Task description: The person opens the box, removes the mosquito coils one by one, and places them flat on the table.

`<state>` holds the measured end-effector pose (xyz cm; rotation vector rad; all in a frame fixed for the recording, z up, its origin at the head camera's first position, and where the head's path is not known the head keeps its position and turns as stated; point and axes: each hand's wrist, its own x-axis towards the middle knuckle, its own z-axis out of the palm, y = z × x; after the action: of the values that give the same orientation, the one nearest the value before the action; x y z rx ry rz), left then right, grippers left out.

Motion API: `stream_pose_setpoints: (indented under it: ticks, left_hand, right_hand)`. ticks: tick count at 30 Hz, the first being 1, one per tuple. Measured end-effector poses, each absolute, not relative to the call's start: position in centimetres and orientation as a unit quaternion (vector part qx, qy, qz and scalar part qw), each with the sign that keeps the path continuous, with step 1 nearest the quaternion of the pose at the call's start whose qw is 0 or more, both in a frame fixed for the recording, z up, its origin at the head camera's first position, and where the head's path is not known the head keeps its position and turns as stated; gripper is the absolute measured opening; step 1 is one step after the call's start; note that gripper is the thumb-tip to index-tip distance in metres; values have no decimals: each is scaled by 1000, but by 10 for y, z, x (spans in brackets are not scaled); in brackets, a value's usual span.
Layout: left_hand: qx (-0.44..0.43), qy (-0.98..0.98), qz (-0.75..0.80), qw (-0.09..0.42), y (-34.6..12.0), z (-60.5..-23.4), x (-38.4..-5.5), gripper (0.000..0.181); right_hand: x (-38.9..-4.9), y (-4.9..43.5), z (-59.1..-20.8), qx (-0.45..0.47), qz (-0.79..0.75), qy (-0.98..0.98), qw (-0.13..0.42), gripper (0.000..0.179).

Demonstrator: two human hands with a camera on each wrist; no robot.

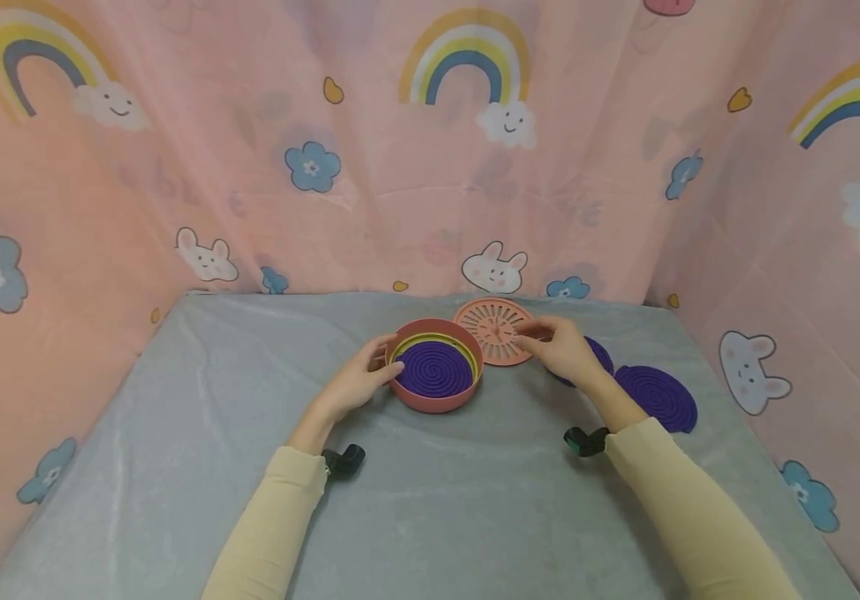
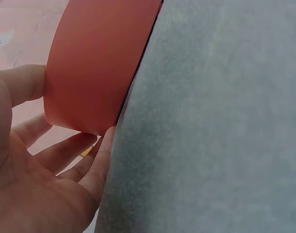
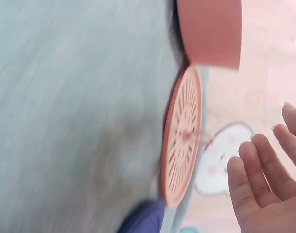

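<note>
A round terracotta-red box (image 1: pixel 433 405) stands on the table, with a purple mosquito coil (image 1: pixel 436 370) lying flat inside a yellow ring. My left hand (image 1: pixel 355 382) holds its left side, thumb near the rim and fingers along the outside. In the left wrist view the fingers touch the red wall (image 2: pixel 99 63). Behind and to the right lies a slotted peach lid (image 1: pixel 488 323). My right hand (image 1: pixel 567 350) hovers beside that lid, fingers loosely bent and holding nothing; the right wrist view shows it apart from the lid (image 3: pixel 181 141).
Two more purple mosquito coils lie at the right, one partly hidden behind my right hand (image 1: pixel 600 353) and one nearer the edge (image 1: pixel 657 397). A grey cloth (image 1: pixel 430 508) covers the table. Pink printed curtains (image 1: pixel 370 225) close in the back and sides.
</note>
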<state>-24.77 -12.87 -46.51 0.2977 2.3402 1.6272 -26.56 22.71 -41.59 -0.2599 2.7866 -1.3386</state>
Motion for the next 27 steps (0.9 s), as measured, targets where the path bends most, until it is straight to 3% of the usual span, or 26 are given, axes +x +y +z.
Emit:
stream_pose_setpoints:
  ticks: [15, 27]
  left_hand:
    - [107, 810, 561, 132, -127, -466, -248, 62]
    - [98, 806, 567, 137, -127, -464, -247, 61]
  right_hand:
    - [-274, 158, -410, -173, -435, 884, -9, 29]
    - [-281, 124, -416, -193, -400, 896, 21, 36]
